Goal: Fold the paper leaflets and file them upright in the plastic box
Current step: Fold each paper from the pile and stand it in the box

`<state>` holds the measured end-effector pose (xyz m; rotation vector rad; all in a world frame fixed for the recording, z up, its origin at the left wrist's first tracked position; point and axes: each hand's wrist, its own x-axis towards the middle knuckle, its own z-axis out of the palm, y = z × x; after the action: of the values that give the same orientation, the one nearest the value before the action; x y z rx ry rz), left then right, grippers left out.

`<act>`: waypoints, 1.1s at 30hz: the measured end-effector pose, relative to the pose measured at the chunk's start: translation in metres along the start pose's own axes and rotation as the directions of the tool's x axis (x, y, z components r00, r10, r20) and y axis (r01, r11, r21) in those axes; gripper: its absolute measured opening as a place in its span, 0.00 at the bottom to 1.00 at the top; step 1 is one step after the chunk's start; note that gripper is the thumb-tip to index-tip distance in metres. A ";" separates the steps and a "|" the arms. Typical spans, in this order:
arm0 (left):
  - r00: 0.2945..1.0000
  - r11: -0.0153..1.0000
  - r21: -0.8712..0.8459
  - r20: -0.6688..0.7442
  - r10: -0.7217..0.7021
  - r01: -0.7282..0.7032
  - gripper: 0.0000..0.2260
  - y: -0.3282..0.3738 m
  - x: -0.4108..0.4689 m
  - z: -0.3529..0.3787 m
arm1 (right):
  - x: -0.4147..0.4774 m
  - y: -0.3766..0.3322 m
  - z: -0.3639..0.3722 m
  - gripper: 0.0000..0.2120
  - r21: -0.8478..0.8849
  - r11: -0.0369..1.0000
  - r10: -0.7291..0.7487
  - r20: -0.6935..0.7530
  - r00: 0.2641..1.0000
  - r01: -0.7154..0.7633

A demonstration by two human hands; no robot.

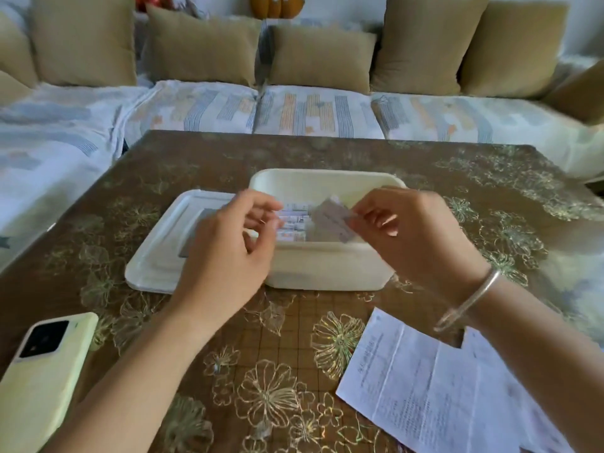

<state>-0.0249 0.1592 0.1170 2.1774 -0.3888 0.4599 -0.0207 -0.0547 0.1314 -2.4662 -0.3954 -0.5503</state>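
A cream plastic box (327, 266) stands in the middle of the table, with several folded leaflets (292, 220) upright inside it at the left. My right hand (411, 230) pinches a small folded leaflet (331, 222) by its right edge, held tilted over the box's opening. My left hand (228, 243) hovers at the box's left rim, fingers curled and apart, holding nothing. Unfolded creased leaflets (434, 387) lie flat at the table's near right, partly under my right forearm.
The box's lid (157, 259) lies flat just left of the box. A pale green phone (42, 364) rests at the near left edge. The table (277, 371) has a brown floral cover. A sofa with tan cushions (202, 47) runs behind it.
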 end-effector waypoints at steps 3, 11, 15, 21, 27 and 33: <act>0.997 0.993 0.120 0.078 -0.007 -0.002 0.09 -0.011 0.057 0.008 | 0.045 0.022 0.000 0.04 -0.132 0.991 0.028 -0.013 1.000 -0.029; 0.803 0.768 0.616 0.540 -0.252 -0.174 0.14 -0.040 0.111 0.068 | 0.095 0.042 0.052 0.07 -0.551 0.831 0.120 0.306 0.944 0.073; 0.782 0.750 0.631 0.564 -0.265 -0.201 0.11 -0.049 0.120 0.076 | 0.099 0.047 0.066 0.07 -0.641 0.758 0.141 0.340 0.930 0.120; 0.775 0.758 0.623 0.571 -0.271 -0.195 0.11 -0.046 0.118 0.075 | 0.100 0.042 0.076 0.07 -0.666 0.728 0.141 0.378 0.915 0.163; 0.776 0.735 0.639 0.575 -0.261 -0.226 0.13 -0.035 0.116 0.065 | 0.108 0.044 0.096 0.08 -0.616 0.774 0.149 0.406 0.902 0.149; 0.829 0.779 0.577 0.541 -0.139 -0.246 0.14 -0.038 0.114 0.032 | 0.111 0.044 0.109 0.10 -0.567 0.807 0.109 0.422 0.900 0.168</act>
<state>0.0981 0.1430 0.1246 2.9719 -0.6994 -0.0734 0.1254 -0.0078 0.0804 -3.2159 -0.4945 -0.1144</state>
